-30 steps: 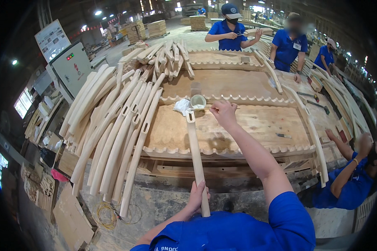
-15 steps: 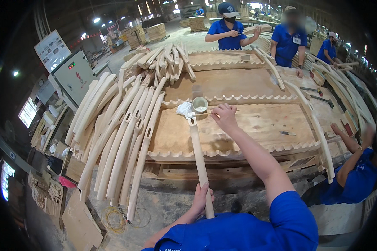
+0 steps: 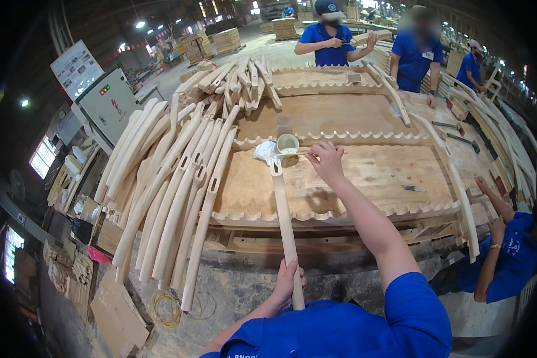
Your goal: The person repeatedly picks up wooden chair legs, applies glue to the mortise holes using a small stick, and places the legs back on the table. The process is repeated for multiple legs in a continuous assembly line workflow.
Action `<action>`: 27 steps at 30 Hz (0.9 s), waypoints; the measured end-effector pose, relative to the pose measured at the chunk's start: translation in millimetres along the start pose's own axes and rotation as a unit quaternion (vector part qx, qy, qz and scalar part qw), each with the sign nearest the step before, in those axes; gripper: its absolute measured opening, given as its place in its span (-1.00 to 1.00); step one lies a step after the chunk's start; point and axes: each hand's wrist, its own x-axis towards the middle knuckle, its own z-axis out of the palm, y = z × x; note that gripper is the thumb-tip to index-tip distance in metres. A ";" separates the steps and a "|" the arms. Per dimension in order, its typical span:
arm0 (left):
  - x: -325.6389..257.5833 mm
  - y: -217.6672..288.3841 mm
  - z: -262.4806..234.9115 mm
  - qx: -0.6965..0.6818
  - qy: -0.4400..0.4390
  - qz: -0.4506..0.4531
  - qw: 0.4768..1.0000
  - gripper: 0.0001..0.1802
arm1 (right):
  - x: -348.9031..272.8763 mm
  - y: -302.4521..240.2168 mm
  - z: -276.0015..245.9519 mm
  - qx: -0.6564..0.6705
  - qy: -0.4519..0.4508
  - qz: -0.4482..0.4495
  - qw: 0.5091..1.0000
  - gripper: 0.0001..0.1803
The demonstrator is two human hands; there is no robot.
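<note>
My left hand (image 3: pixel 288 283) is wrapped round the near end of a long pale wooden bar (image 3: pixel 284 221). The bar slopes away from my body, and its far end, with an oblong slot, rests at the workbench. Close to that end, my right hand (image 3: pixel 326 161) pinches a thin stick (image 3: pixel 298 154); its tip is near the slotted end, but whether it touches the wood I cannot tell. A small round cup (image 3: pixel 288 142) with whitish contents stands just beyond the stick. Beside it lies a crumpled white bag or cloth (image 3: pixel 265 150).
Many similar slotted bars (image 3: pixel 179 185) are heaped at the left. Scalloped wooden rails (image 3: pixel 340 213) cross the bench (image 3: pixel 376 173). A small flat tool (image 3: pixel 413 188) lies on it; hammers (image 3: pixel 462 142) lie farther right. Co-workers in blue stand at the far side (image 3: pixel 334 45) and right (image 3: pixel 513 244).
My view has shifted slightly. My right hand stays by the bar's far end, the stick now at a slightly different angle. The co-worker at right has lowered a raised hand.
</note>
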 end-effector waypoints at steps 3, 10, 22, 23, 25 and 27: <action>-0.4 0.6 2.0 0.007 -0.003 0.002 1.000 -0.60 | -2.2 0.9 -1.1 -0.012 0.005 -0.004 1.000 -0.89; -2.6 5.2 1.9 0.001 0.003 -0.006 1.000 -0.64 | -20.9 -1.5 -9.9 -0.006 -0.038 -0.049 0.998 -0.89; -2.5 7.5 7.5 -0.012 -0.001 -0.011 1.000 -0.76 | -11.2 -5.2 -1.8 -0.035 -0.030 -0.033 0.998 -0.88; -2.8 9.0 7.4 -0.012 -0.001 -0.011 1.000 -0.76 | -15.0 -4.2 -3.3 -0.025 -0.039 -0.040 0.998 -0.88; -3.3 10.4 4.7 -0.009 0.008 -0.010 1.000 -0.76 | -21.3 -6.4 -9.1 -0.002 -0.060 -0.054 0.997 -0.89; -4.2 10.0 3.1 -0.011 0.008 -0.008 1.000 -0.76 | -19.8 -5.3 -17.4 0.020 -0.076 -0.056 0.995 -0.90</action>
